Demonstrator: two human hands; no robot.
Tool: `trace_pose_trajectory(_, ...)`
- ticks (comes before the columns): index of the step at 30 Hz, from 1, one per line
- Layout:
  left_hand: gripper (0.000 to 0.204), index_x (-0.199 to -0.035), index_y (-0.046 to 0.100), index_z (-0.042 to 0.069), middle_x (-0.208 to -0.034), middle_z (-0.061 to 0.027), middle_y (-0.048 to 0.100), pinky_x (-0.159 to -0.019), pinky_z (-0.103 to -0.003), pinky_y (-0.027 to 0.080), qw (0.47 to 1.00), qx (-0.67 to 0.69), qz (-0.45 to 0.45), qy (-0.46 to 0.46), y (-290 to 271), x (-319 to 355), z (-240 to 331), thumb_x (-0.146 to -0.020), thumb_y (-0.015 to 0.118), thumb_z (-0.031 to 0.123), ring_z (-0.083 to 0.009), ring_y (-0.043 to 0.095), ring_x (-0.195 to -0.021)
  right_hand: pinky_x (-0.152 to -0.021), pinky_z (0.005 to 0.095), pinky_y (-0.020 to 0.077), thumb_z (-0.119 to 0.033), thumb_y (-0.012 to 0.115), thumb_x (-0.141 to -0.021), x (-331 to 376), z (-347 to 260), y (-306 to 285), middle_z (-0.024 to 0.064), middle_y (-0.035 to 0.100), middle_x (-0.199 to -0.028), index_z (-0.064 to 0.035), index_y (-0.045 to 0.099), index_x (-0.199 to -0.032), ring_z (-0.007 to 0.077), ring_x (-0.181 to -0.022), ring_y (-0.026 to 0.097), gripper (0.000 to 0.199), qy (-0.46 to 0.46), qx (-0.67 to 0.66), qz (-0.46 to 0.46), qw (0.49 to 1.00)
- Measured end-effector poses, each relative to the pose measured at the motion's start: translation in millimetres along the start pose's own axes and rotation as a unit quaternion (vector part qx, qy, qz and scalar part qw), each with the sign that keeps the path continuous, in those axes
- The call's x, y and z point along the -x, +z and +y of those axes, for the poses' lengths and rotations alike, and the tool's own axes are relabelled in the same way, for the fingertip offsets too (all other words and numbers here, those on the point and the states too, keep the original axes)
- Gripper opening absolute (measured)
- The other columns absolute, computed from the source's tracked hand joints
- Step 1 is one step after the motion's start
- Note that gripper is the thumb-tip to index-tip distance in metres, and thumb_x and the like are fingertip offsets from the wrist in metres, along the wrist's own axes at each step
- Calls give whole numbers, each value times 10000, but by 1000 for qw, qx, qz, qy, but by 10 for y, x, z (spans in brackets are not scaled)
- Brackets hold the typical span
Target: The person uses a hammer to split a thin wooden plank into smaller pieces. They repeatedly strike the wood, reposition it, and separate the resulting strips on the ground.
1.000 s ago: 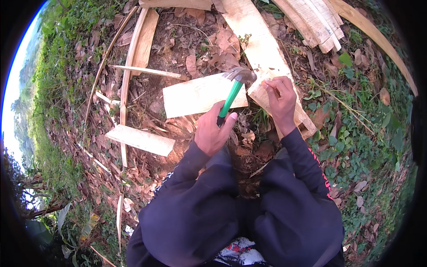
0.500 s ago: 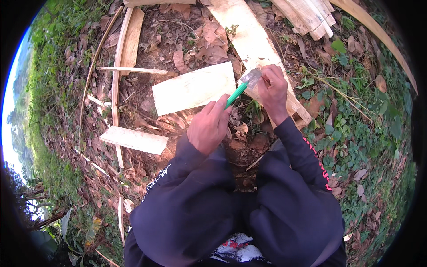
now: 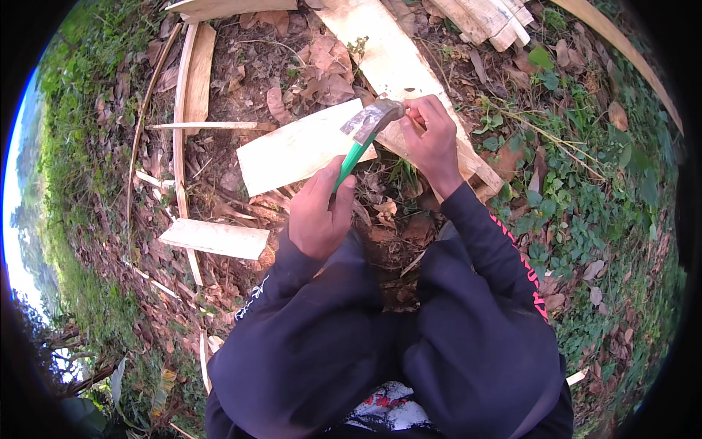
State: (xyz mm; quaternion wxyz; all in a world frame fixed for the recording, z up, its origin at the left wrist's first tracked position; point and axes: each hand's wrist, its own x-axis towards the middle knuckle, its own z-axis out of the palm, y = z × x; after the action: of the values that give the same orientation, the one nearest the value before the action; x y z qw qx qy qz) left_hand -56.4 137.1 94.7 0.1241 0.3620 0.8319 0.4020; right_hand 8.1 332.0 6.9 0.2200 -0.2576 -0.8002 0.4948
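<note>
My left hand [image 3: 319,212] is closed round the green handle of a claw hammer [image 3: 352,162]. The hammer's grey metal head is raised over the corner of a pale board [image 3: 300,146], and its right end meets the fingers of my right hand [image 3: 434,146]. Those fingers are pinched together just above a long, wide plank [image 3: 380,47] that runs away from me. Whatever they hold, if anything, is too small or hidden to make out.
A short board [image 3: 216,238] lies across a thin strip [image 3: 180,132] on the left. Split planks [image 3: 486,20] are stacked at the far right, near a curved strip [image 3: 629,51]. Dry leaves cover the ground, with green plants [image 3: 567,212] to the right.
The hammer has turned in my left hand, so its head now shows lengthwise and points left. My left hand has shifted slightly left, while my right hand stays pinched over the long plank.
</note>
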Motion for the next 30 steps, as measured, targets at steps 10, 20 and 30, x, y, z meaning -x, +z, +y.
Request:
trace_pose_trajectory(10,203,-1060,603,-5,-708,-108,596,-589,-321,456,992,0,-38,-121,-93,161,-114,-883,568,87,-197,579,-602,-954,471,389,-281,762,-776,849,-101,-770,183,463,-1155,-38,497,-1190,366,-1085,468,548,-31,220,-7,975)
trace_pose_trajectory(20,206,-1097,568,-8,-693,-81,560,-568,-325,435,984,37,-71,-157,-67,229,-353,-931,548,111,-145,545,-593,-691,460,474,-384,636,-908,2097,491,-1563,240,604,-892,17,548,-1050,433,-811,601,434,174,298,-79,935)
trace_pose_trajectory(30,294,-1145,571,-17,-959,-194,571,-784,-430,470,988,-148,27,-45,353,126,-979,-881,628,99,-350,586,-918,-567,465,431,-339,632,-925,1965,577,-1625,225,566,-673,-1,567,-926,434,-659,585,344,169,252,-115,946)
